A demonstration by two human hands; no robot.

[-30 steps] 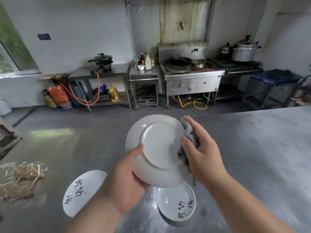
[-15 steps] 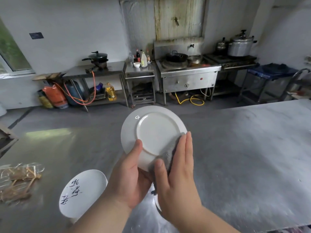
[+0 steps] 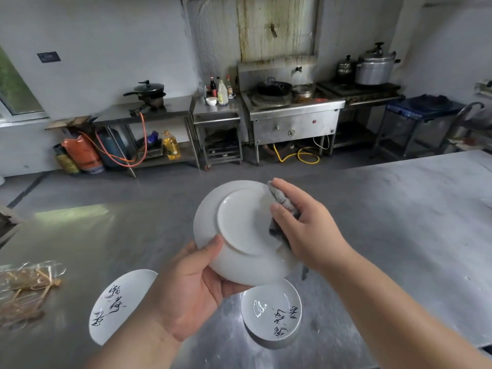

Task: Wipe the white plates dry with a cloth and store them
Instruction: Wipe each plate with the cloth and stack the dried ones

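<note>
Nearest, two white plates are lying face up on the steel surface (image 3: 399, 235): the left plate (image 3: 119, 302) and the right plate (image 3: 271, 315). Each is carrying black brush-style characters, too loose to read. Between them the left hand (image 3: 186, 294) is gripping a third white plate (image 3: 239, 235) in the air above the surface, thumb lying on the lower left rim and fingers curling round behind it. This held plate is tilting with its underside and foot ring facing the camera; no writing is showing on that side. The right hand (image 3: 308, 227) is pinching a grey cloth (image 3: 279, 198) over the plate's right edge, with the thumb pressing on the underside, the fingers curling over the rim, and a dark tail of cloth hanging below. At the far left of the surface a bundle of thin sticks in clear wrapping (image 3: 26, 288) is lying well apart from the plates. Beyond, across the floor, a yellow oil bottle (image 3: 170, 145) is standing on a low shelf, its label too small to read. A black wok (image 3: 274, 87) is sitting on the steel stove (image 3: 292, 123), and a large metal pot (image 3: 375, 66) is sitting to its right. A dark wall plaque (image 3: 48, 57) is hanging high on the left, its text illegible.
</note>
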